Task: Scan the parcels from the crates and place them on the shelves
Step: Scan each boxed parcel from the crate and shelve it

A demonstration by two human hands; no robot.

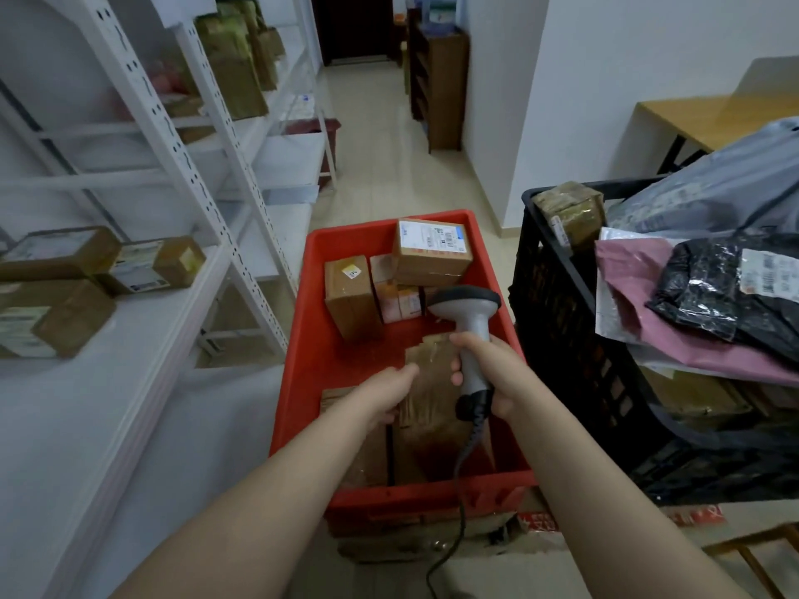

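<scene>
The left hand (391, 389) is touching the flat parcel (428, 419) lying mid-frame in the red crate (305, 339), its long axis running up-frame; its grip is unclear. The right hand (490, 373) is gripping the scanner (473, 326) above it.

Brown cardboard parcels (432, 257) are lying loose in the red crate (302, 330) under the left hand (389, 389). The right hand (497, 373) is gripping a grey scanner (469, 313) upright.

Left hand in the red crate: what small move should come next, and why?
Probably close the left hand on the flat brown parcel and lift it toward the scanner: its fingers are at the parcel's edge, and the right hand holds the scanner just above.
</scene>
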